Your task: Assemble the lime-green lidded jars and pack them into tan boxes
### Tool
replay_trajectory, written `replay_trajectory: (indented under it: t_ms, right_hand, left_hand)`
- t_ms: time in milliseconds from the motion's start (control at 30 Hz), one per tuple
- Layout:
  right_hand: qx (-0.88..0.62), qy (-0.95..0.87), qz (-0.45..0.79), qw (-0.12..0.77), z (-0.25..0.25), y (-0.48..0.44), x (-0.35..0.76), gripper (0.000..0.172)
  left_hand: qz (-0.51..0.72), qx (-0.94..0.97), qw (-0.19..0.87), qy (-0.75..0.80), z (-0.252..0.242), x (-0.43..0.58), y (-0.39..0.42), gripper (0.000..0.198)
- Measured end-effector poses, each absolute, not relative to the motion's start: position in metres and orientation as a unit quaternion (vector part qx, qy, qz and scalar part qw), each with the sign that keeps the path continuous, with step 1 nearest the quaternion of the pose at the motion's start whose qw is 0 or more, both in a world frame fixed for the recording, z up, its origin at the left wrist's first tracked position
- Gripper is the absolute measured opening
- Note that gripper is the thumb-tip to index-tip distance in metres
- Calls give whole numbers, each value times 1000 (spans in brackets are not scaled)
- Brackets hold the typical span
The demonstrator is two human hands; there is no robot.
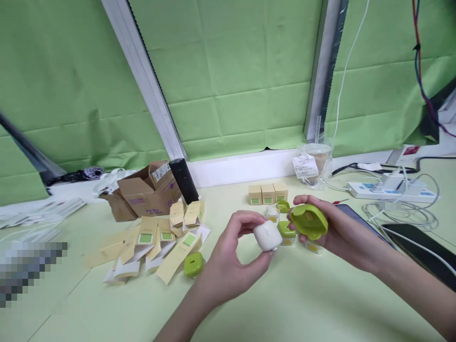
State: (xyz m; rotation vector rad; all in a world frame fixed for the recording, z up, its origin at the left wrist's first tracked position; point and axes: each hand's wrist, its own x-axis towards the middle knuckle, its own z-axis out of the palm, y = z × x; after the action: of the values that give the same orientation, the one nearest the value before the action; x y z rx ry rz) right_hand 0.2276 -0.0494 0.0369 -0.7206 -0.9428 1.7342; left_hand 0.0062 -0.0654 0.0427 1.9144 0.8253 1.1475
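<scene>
My left hand (233,256) is closed around a small white rounded block (267,236), pinched between thumb and fingers above the table. My right hand (338,230) grips a green rounded cap (309,221), tilted so its underside faces me, just right of the white block. Right behind my hands lie a green-topped clear piece (286,231), another green piece (283,205) and a small white-and-yellow item (272,213). A second green cap (193,264) rests on the table to the left.
Flattened tan cartons with green squares (156,242) are scattered at left, beside an open cardboard box (146,192) and a black cylinder (183,180). Three small tan boxes (268,194) stand in a row. A plastic cup (315,164), power strip (392,190), cables and a phone (352,216) lie at right.
</scene>
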Motion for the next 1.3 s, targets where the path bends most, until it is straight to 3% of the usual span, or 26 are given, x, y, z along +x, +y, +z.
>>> replay_trajectory:
  t_ms: [233, 367, 600, 800, 1300]
  right_hand:
    - [-265, -354, 755, 485, 30, -48, 222, 25]
    - [-267, -393, 715, 513, 27, -47, 219, 23]
    - [-357, -526, 539, 553, 22, -59, 208, 35]
    - [-317, -579, 519, 544, 22, -65, 203, 32]
    - [-360, -565, 536, 514, 23, -67, 202, 44]
  left_hand:
    - [477, 432, 703, 303, 45, 16, -59, 37]
    - [458, 307, 791, 266, 38, 22, -55, 28]
    - [523, 337, 721, 306, 27, 35, -65, 39]
    - [581, 444, 599, 326, 28, 37, -72, 35]
    - [520, 480, 652, 273, 27, 37, -72, 28]
